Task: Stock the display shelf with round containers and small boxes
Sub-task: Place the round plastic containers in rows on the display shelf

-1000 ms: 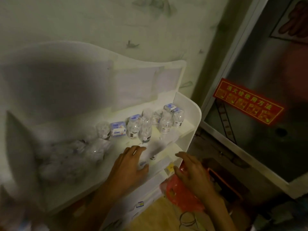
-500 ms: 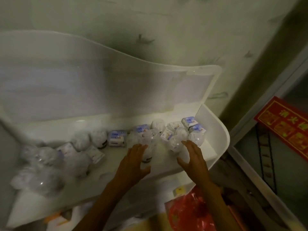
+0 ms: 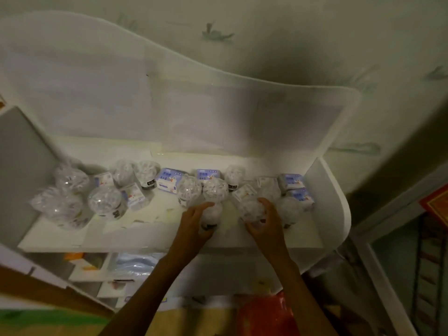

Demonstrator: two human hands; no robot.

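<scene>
One view only, my head camera: worn high, wide-angle, facing forward and down onto the white display shelf (image 3: 334, 214) at close range, both forearms entering from the bottom edge.

White shelf (image 3: 334, 214) is showing clear round containers (image 3: 104, 202) with black bases and white boxes (image 3: 169, 181) with blue print. Red bag (image 3: 266, 314) is sitting below; pale wall (image 3: 291, 40) is showing grey-green marks.
</scene>
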